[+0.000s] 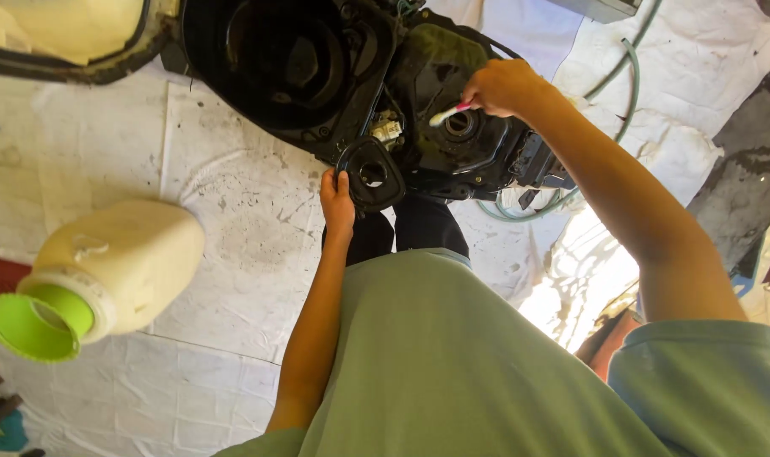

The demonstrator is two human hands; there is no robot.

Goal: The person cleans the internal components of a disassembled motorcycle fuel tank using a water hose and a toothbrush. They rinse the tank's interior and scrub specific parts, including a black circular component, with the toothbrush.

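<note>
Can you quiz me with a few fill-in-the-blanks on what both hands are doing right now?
1. The right hand holds a ____ by its pink and white handle.
2. The left hand grips the black ring-shaped flap on the black ____ machine body.
3. The pale jug lying on the white sheet has a ____ funnel mouth.

Missing words: toothbrush; plastic; green

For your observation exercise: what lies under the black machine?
A white sheet shows under the machine, with a green hose at its edge. The floor beneath is covered.
</note>
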